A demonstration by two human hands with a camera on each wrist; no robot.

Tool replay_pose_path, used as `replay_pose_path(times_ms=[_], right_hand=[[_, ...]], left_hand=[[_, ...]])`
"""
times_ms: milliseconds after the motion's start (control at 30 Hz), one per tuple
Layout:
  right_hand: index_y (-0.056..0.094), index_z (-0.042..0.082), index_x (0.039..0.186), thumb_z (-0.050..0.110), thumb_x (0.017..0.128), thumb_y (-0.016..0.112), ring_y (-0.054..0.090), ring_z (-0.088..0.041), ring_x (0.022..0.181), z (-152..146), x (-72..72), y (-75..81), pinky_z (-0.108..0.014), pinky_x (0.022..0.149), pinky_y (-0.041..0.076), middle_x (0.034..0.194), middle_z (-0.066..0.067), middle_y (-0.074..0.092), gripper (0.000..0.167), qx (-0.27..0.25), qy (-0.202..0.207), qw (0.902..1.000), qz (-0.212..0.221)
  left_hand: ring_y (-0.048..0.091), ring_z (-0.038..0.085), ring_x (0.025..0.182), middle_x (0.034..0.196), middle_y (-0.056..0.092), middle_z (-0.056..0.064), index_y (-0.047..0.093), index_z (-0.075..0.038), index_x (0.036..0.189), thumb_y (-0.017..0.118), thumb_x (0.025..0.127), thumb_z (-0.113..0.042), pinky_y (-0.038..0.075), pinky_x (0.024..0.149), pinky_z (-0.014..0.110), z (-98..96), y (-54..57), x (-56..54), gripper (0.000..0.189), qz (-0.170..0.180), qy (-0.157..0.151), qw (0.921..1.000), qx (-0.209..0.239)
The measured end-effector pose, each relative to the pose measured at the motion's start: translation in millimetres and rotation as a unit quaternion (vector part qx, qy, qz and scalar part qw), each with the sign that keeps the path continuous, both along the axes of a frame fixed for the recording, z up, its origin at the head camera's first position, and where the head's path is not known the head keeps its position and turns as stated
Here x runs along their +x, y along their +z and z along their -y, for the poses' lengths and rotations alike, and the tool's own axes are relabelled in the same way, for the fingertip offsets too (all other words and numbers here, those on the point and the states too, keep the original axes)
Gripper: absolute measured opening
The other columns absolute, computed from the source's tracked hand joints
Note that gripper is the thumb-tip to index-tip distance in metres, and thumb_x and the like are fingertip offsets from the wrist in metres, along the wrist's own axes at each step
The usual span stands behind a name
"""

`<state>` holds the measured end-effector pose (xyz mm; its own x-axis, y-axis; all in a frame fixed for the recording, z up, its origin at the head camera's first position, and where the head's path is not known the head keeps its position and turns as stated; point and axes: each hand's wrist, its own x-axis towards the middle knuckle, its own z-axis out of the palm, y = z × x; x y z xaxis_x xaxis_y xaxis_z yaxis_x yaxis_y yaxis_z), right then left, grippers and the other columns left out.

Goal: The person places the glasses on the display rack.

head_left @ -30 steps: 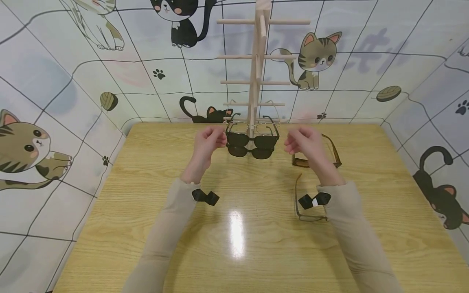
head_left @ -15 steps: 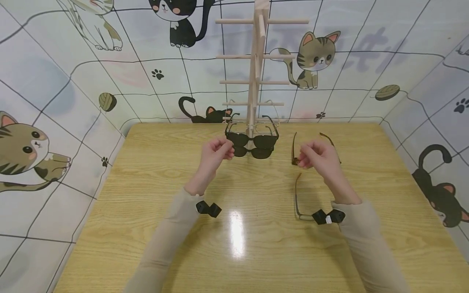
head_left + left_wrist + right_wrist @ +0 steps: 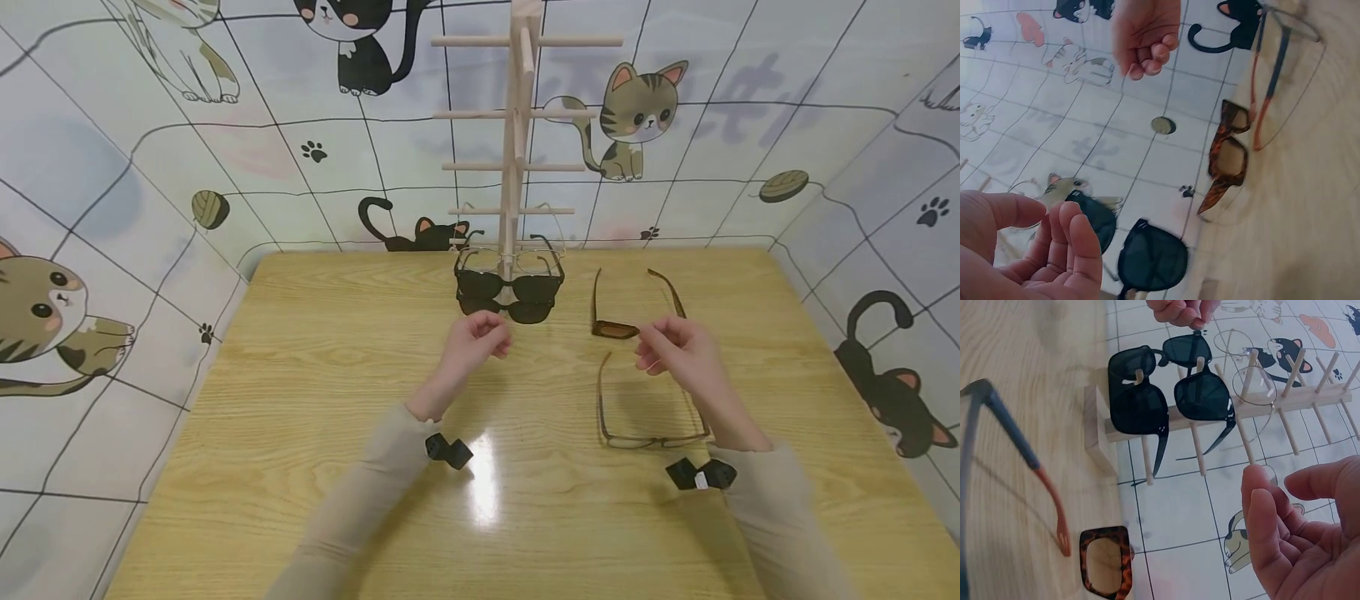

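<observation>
My left hand [image 3: 474, 346] is held with loosely curled fingers, just in front of the display rack. Nothing is in its fingers [image 3: 1075, 234] in the left wrist view. My right hand [image 3: 686, 354] hangs over the table's right side, also holding nothing; in the right wrist view a gap parts its thumb [image 3: 1313, 487] from the fingers. It partly covers the tortoiseshell sunglasses [image 3: 615, 330] and the thin-framed eyeglasses [image 3: 630, 442], which lie with temples spread. Two pairs of black sunglasses [image 3: 535, 289] and round wire-rimmed glasses [image 3: 1254, 385] hang low on the rack.
The wooden rack [image 3: 516, 158] stands at the table's back edge, with several pegs reaching out to both sides. A cat-patterned backdrop [image 3: 315, 200] rises behind and beside the wooden table [image 3: 337, 333].
Both hands have drawn back toward me, away from the rack's sunglasses, and shifted right. The tortoiseshell sunglasses and thin-framed eyeglasses are less covered. The camera view has shifted slightly.
</observation>
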<state>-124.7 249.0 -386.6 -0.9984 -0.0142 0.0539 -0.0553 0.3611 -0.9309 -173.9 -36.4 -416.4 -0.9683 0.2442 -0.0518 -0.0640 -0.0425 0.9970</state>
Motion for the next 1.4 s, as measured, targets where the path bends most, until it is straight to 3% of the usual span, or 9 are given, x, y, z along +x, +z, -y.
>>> replay_pose_path(times_ms=[100, 133, 333, 367, 467, 833, 1000, 1233, 1400], right_hand=[[0.056, -0.005, 0.09, 0.015, 0.097, 0.052, 0.064, -0.011, 0.059, -8, 5.2, -5.1, -0.027, 0.052, 0.054, 0.071, 0.004, 0.063, 0.022, 0.013, -0.005, 0.9999, 0.003], [0.057, -0.004, 0.091, 0.016, 0.097, 0.052, 0.064, -0.011, 0.059, -11, 7.0, -6.4, -0.027, 0.053, 0.054, 0.071, 0.005, 0.063, 0.022, 0.021, -0.007, 0.9997, 0.005], [0.06, 0.0, 0.091, 0.017, 0.096, 0.054, 0.065, -0.011, 0.06, -23, 19.0, -11.2, -0.026, 0.052, 0.054, 0.071, 0.005, 0.063, 0.019, 0.041, -0.021, 0.9989, 0.009], [0.061, 0.002, 0.09, 0.017, 0.096, 0.054, 0.065, -0.011, 0.06, -24, 21.0, -12.1, -0.026, 0.051, 0.054, 0.071, 0.004, 0.064, 0.018, 0.039, -0.022, 0.999, 0.008], [0.061, 0.004, 0.09, 0.017, 0.097, 0.054, 0.064, -0.011, 0.061, -31, 27.5, -15.4, -0.027, 0.051, 0.054, 0.072, 0.003, 0.064, 0.016, 0.04, -0.028, 0.9987, 0.015], [0.058, -0.005, 0.096, 0.02, 0.096, 0.055, 0.062, -0.005, 0.068, -54, 49.9, -30.7, -0.026, 0.056, 0.054, 0.075, 0.011, 0.064, 0.025, 0.072, -0.075, 0.9936, 0.045], [0.058, -0.004, 0.097, 0.02, 0.095, 0.057, 0.06, -0.003, 0.073, -62, 58.7, -39.8, -0.025, 0.059, 0.054, 0.079, 0.012, 0.063, 0.025, 0.082, -0.096, 0.9909, 0.044], [0.06, -0.001, 0.099, 0.021, 0.092, 0.061, 0.059, -0.001, 0.074, -89, 61.5, -80.6, -0.021, 0.057, 0.053, 0.082, 0.011, 0.063, 0.023, 0.065, -0.119, 0.99, 0.038], [0.059, 0.006, 0.103, 0.042, 0.088, 0.063, 0.06, -0.001, 0.075, -114, 60.3, -118.6, -0.021, 0.057, 0.053, 0.086, 0.009, 0.062, 0.039, 0.074, -0.124, 0.9883, 0.049]], left_hand=[[0.058, 0.008, 0.06, 0.07, 0.06, 0.002, 0.06, 0.011, 0.093, 0.057, 0.09, 0.0, 0.052, 0.059, 0.022, -11.9, -7.9, 6.0, 0.012, 0.007, -0.029, 0.9995, -0.009], [0.058, 0.008, 0.06, 0.07, 0.06, 0.003, 0.06, 0.012, 0.094, 0.056, 0.09, 0.0, 0.054, 0.061, 0.025, -15.5, -5.2, 10.4, 0.013, 0.01, -0.04, 0.999, -0.016], [0.059, 0.01, 0.063, 0.075, 0.063, 0.011, 0.061, 0.013, 0.098, 0.058, 0.09, -0.001, 0.055, 0.073, 0.044, -37.6, -18.3, 21.5, 0.016, 0.03, -0.102, 0.9935, -0.04], [0.059, 0.009, 0.063, 0.075, 0.063, 0.011, 0.061, 0.012, 0.098, 0.059, 0.09, -0.002, 0.056, 0.072, 0.042, -41.5, -25.3, 21.1, 0.016, 0.03, -0.108, 0.9928, -0.042], [0.06, 0.009, 0.062, 0.075, 0.064, 0.01, 0.063, 0.01, 0.098, 0.06, 0.089, -0.003, 0.056, 0.068, 0.035, -51.1, -31.4, 27.7, 0.016, 0.03, -0.117, 0.9914, -0.051], [0.065, 0.021, 0.07, 0.077, 0.063, 0.005, 0.064, 0.003, 0.095, 0.063, 0.087, -0.005, 0.054, 0.063, 0.025, -71.6, -48.5, 43.8, 0.012, 0.006, -0.168, 0.9811, -0.095], [0.061, 0.01, 0.067, 0.078, 0.062, 0.001, 0.064, 0.0, 0.096, 0.064, 0.086, -0.007, 0.047, 0.057, 0.017, -77.7, -54.5, 47.7, 0.012, -0.007, -0.183, 0.9761, -0.116], [0.058, 0.004, 0.066, 0.079, 0.061, 0.0, 0.064, 0.0, 0.095, 0.066, 0.083, -0.006, 0.046, 0.057, 0.017, -85.0, -60.3, 53.1, 0.013, -0.002, -0.195, 0.9718, -0.133], [0.062, 0.008, 0.066, 0.078, 0.062, 0.0, 0.063, 0.0, 0.094, 0.066, 0.084, -0.008, 0.047, 0.057, 0.017, -89.1, -58.7, 56.0, 0.014, 0.008, -0.199, 0.9704, -0.137]])
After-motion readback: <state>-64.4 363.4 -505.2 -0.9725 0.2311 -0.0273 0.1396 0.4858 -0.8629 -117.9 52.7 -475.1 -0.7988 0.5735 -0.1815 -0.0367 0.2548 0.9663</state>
